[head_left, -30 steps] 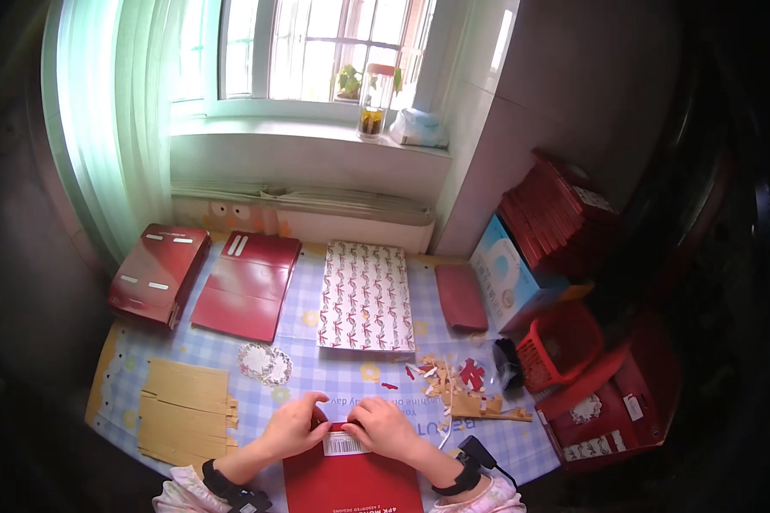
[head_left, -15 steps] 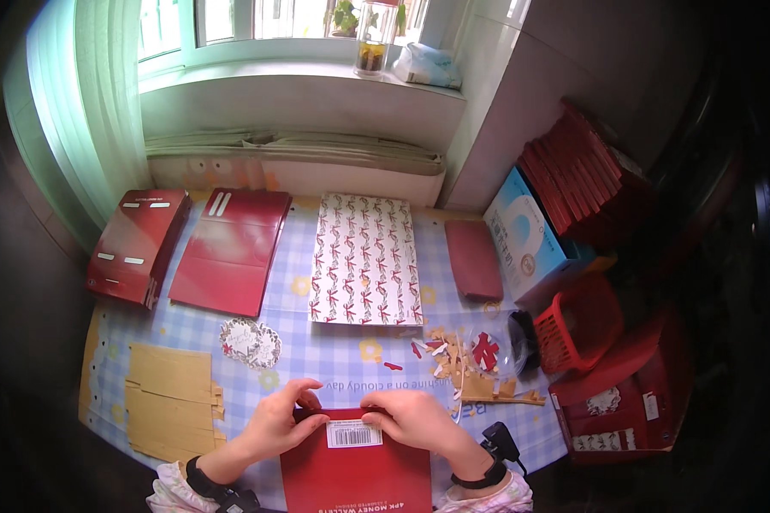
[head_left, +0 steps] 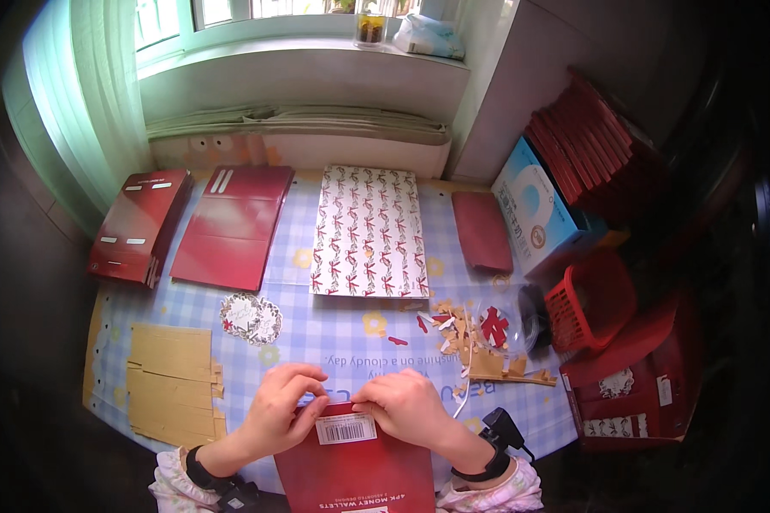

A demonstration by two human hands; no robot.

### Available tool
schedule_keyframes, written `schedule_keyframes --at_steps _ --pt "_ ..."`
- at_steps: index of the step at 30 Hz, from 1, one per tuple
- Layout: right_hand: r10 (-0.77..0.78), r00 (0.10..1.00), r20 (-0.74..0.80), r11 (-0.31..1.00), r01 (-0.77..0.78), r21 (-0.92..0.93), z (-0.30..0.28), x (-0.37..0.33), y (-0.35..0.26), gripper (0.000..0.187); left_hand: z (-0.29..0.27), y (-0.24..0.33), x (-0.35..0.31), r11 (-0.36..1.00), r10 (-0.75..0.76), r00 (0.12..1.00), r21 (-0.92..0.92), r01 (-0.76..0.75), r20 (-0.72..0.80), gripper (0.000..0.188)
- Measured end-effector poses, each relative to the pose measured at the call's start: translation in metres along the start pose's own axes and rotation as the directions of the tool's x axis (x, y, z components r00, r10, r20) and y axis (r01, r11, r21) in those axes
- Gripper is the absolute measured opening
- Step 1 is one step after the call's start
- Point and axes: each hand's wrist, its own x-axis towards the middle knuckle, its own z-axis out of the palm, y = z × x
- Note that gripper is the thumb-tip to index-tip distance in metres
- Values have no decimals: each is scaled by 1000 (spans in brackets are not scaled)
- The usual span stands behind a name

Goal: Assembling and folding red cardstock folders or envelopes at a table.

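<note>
A red cardboard wallet pack [head_left: 351,470] lies at the table's near edge, its printed face up. A white barcode label [head_left: 346,430] sits by its far edge. My left hand [head_left: 284,412] pinches the far left corner between thumb and bent fingers. Just right of it, my right hand [head_left: 407,409] is closed on the same far edge, thumb at the label's upper right. The fingertips behind the edge are hidden. Beyond my hands lie round wreath-printed paper pieces [head_left: 251,319] and a white sheet patterned with red bows [head_left: 370,232].
Stacked red folders [head_left: 139,227] and red card sheets [head_left: 233,227] lie at the back left, tan strips [head_left: 173,380] at the near left. At right are paper scraps [head_left: 462,329], a red basket [head_left: 590,299], a blue box [head_left: 535,209] and an open red folder [head_left: 633,385].
The view has tipped down, so the table's things appear higher. My hands have drawn slightly closer together along the pack's far edge, the left fingers curling in more.
</note>
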Motion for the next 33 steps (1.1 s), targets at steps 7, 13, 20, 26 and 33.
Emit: schedule_keyframes --at_steps 7,13,20,26,33 --pt "62 991 115 994 -71 82 -10 -3 5 11 3 -1 -6 946 -222 964 -210 249 144 9" --pt "89 974 207 980 -122 154 -14 0 4 15 2 1 -4 962 -73 988 -253 106 137 7" --pt "94 958 270 979 -139 151 -17 -3 4 17 8 -6 -7 971 -52 978 -217 97 203 9" --pt "90 960 267 980 -132 146 -13 -1 1 15 8 -6 -8 986 -53 977 -143 84 207 9" --pt "92 961 261 982 -131 134 -16 -2 2 14 11 -8 -2 989 -33 971 -130 65 237 10"
